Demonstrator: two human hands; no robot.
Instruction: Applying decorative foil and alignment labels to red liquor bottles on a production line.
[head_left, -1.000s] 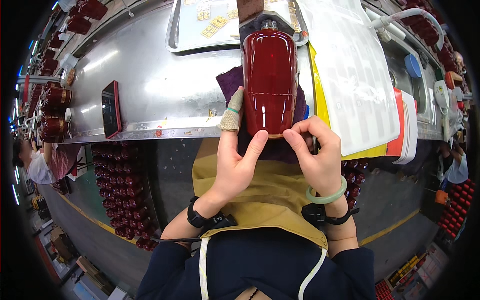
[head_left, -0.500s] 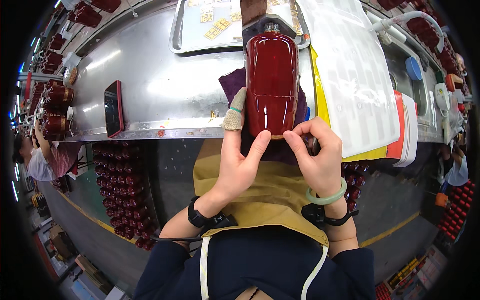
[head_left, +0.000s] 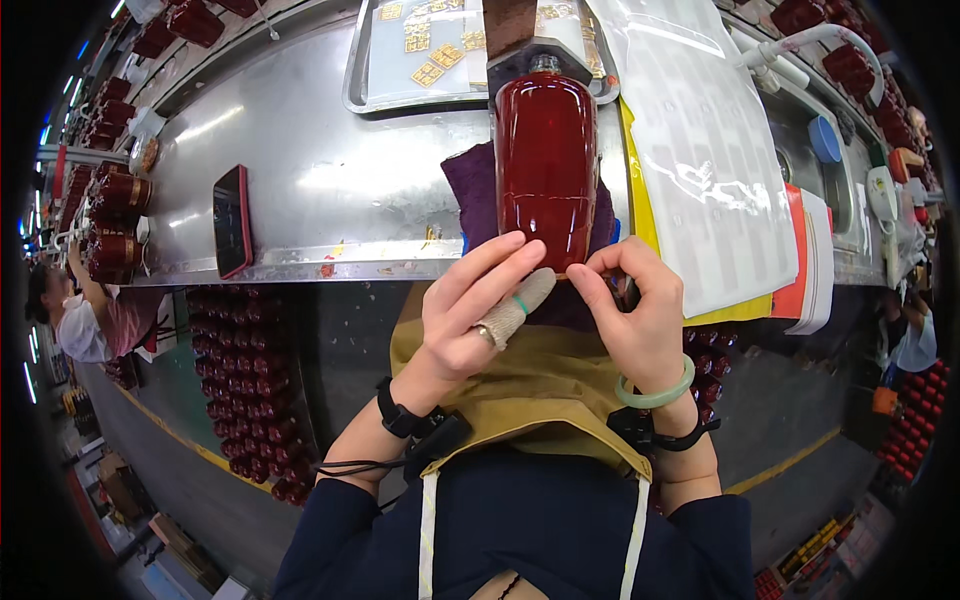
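Note:
A glossy dark red bottle (head_left: 546, 170) lies with its neck pointing away from me, against a dark metal holder (head_left: 540, 52), over a purple cloth (head_left: 470, 185). My left hand (head_left: 478, 305) is at the near left of its base, fingers stretched out and two fingertips on or just over the glass. One of its fingers wears a knitted cover (head_left: 518, 312) with a green band. My right hand (head_left: 637, 310) has thumb and forefinger pinched together at the base's right edge. Whatever is between those fingertips, if anything, is too small to make out.
A metal tray (head_left: 352, 85) of gold ornaments (head_left: 437, 63) stands behind. Left on the steel table (head_left: 330, 215) lies a red-cased phone (head_left: 232, 222). Clear plastic sheets (head_left: 710, 170) cover the right side. Rows of red bottles (head_left: 245, 380) stand below; a person (head_left: 85, 310) is far left.
My left hand has turned over beside the base: its covered finger swung from the bottle's left side down toward me, and other fingers now reach the glass. My right hand stays nearly still.

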